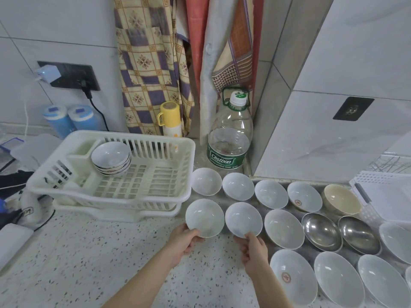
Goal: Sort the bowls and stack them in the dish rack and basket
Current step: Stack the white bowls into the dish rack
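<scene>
Many bowls lie in rows on the speckled counter, to the right of a white plastic dish rack. A small stack of white bowls sits inside the rack at its back left. My left hand pinches the near rim of a white bowl. My right hand pinches the near rim of the neighbouring white bowl. Further right are more white bowls, a cream bowl and two steel bowls. A white perforated basket stands at the far right.
A large clear water bottle stands behind the bowls beside the rack. A yellow flask and two blue-lidded jars stand along the wall. Dark items and a cable lie at the left edge. Hanging cloths cover the wall behind.
</scene>
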{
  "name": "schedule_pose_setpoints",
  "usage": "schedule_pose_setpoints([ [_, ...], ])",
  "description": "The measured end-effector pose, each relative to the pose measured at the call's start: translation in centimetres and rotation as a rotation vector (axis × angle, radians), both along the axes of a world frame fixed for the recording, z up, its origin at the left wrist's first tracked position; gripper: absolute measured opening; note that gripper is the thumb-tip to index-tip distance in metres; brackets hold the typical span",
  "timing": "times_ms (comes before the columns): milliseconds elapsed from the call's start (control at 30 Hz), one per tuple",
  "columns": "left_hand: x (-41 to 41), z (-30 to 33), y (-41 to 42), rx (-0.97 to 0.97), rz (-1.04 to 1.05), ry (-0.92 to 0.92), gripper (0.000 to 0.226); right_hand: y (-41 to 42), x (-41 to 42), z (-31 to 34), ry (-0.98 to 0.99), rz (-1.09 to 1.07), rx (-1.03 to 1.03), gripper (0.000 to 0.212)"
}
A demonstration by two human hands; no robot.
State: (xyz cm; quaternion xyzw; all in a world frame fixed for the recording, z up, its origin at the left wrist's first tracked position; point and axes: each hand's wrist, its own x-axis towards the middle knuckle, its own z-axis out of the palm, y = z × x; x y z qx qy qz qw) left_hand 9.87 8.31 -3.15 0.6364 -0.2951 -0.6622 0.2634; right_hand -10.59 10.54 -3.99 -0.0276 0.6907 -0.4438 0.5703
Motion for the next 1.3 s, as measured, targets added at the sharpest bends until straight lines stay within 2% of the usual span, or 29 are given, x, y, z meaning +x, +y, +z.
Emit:
schedule_pose_setpoints([
  [133, 1.2, 1.7, 1.3, -0.053, -0.154, -0.109, 0.027, 0.9, 0.6, 0.6, -0.007, -0.034, -0.017, 0.010],
  [300, 2.2, 3.8, 2.3, -0.154, -0.271, -0.235, 0.040, 1.7, 1.1, 2.4, 0.024, -0.068, -0.092, 0.016],
  [433, 3.3, 6.0, 2.4, -0.274, -0.272, -0.191, 0.045, 1.8, 2.0, 4.7, 0.059, -0.122, -0.195, 0.017],
  [600, 5.9, 8.9, 1.9, -0.376, -0.231, -0.115, 0.041, 1.8, 4.1, 7.7, 0.105, -0.149, -0.303, 0.010],
  [800, 11.1, 11.2, 0.8, -0.425, -0.061, -0.138, 0.060, 0.7, 8.3, 10.4, 0.277, -0.099, -0.397, 0.012],
  [933, 15.0, 11.8, 0.2, -0.428, 0.011, -0.143, 0.056, -0.1, 11.3, 11.4, 0.353, -0.017, -0.447, 0.010],
  [1300, 23.4, 11.1, -0.4, -0.363, 0.228, -0.093, 0.044, -5.0, 19.3, 11.8, 0.449, 0.271, -0.570, 0.025],
])
